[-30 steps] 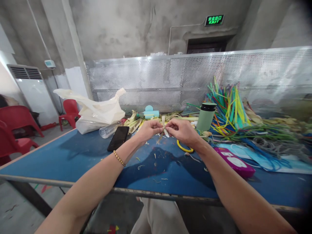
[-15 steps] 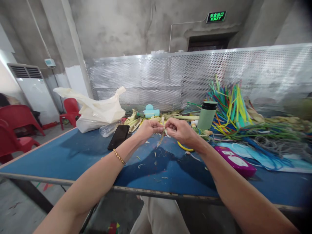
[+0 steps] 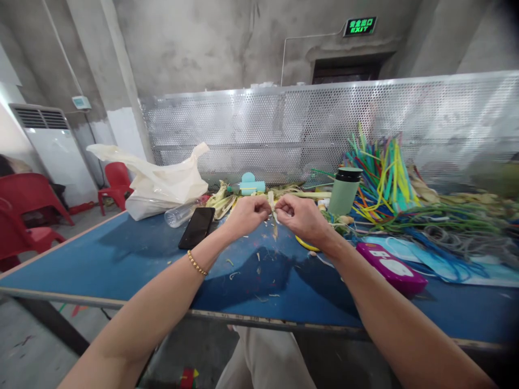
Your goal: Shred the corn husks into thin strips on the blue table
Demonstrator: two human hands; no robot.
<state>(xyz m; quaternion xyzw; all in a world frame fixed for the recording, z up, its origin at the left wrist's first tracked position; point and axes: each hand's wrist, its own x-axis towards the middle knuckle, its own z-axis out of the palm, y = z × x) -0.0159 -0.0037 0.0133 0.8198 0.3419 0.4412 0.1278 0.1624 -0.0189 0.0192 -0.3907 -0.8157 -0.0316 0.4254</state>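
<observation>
Above the middle of the blue table [image 3: 162, 281], both hands meet around a small pale strip of dried husk [image 3: 271, 200]. My left hand [image 3: 249, 213] pinches it from one side, fingers closed, with a gold bead bracelet on the wrist. Opposite, my right hand [image 3: 300, 216] is also closed in a pinch on the husk, its fingertips nearly touching the left ones. One end of the strip sticks up between the hands and a brownish end hangs below. Part of the husk is hidden by the fingers. Small pale scraps [image 3: 233, 275] lie on the table beneath.
A black phone [image 3: 197, 228], a clear bottle [image 3: 178, 215] and a white plastic bag [image 3: 166, 186] are at left. To the right are a green tumbler [image 3: 344, 194], a purple box [image 3: 389, 267], blue face masks [image 3: 438, 259] and a bundle of colored strips [image 3: 389, 173].
The left fingers have curled in more and shifted slightly. The hanging end of the husk has swung a little to the right. Both hands stay in nearly the same place.
</observation>
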